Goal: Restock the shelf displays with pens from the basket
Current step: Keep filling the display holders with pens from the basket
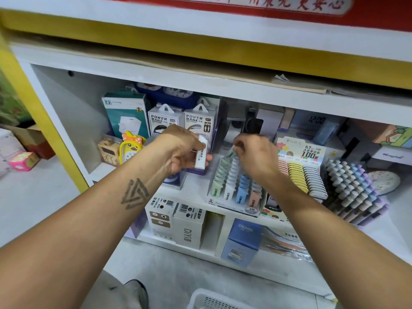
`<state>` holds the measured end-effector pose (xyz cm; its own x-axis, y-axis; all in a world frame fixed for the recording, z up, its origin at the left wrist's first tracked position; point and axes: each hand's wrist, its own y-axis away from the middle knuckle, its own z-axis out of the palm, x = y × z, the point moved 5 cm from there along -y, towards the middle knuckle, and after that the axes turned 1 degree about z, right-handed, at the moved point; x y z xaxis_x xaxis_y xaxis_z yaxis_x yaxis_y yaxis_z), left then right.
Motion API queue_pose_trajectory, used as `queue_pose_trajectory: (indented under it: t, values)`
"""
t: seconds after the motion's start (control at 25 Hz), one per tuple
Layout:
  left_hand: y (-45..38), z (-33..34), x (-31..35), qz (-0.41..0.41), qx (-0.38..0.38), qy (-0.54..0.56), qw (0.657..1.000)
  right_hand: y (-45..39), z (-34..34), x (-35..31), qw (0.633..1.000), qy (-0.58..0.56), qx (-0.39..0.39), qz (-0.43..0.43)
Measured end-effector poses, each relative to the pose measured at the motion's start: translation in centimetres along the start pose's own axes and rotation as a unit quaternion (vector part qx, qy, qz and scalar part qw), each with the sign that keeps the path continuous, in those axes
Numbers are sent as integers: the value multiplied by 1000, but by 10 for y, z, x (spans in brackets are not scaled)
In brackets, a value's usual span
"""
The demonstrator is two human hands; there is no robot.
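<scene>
Pastel lead-refill display tray [234,188], centre frame: four colour rows | my right hand [256,155] pinches one green pack [230,153] above it | my left hand [182,150] grips one white box [200,155] | white basket [214,301] bottom centre.

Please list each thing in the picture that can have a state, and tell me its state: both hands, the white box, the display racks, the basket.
left hand: grips a white box.
white box: held upright above the shelf, off any surface.
right hand: pinches a green packet at the rack's top.
green packet: partly hidden by fingers.
pastel packet rack: rows nearly full.
pen display: packed with capped pens.
basket: on the floor, contents not visible.
</scene>
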<state>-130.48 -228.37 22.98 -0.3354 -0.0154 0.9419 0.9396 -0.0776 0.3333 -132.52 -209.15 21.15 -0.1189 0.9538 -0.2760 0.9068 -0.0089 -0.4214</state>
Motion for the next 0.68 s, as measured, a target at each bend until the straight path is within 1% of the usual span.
queue_pose_trajectory:
  t: [0.08, 0.12, 0.32, 0.4, 0.52, 0.56, 0.6, 0.64, 0.68]
  values:
    - [-1, -3, 0, -4, 1, -6, 1000, -4, 12, -4, 998, 7, -56, -3]
    - [-2, -4, 0, -6, 1, -7, 1000, -6, 15, -5, 997, 8, -72, -7]
    - [-1, -6, 2, 2, -8, 0, 1000, -21, 19, -15, 994, 52, -88, -48]
    - [-1, -6, 2, 2, -13, 3, 1000, -21, 22, -17, 990, 61, -118, -44]
    - [-1, -7, 2, 1, -24, 1, 1000, -19, 26, -20, 979, 80, -184, -35]
    - [-2, -7, 1, 4, -24, -8, 1000, -20, 25, -23, 978, 70, -193, -35]
    - [-4, -7, 1, 8, -22, -20, 1000, -20, 19, -24, 981, 18, -192, -20]
    - [-5, -6, 0, 12, -20, -30, 999, -20, 12, -25, 978, -88, -187, 17]
    - [-5, -5, 1, 18, -19, -38, 999, -18, 3, -25, 953, -232, -184, 68]
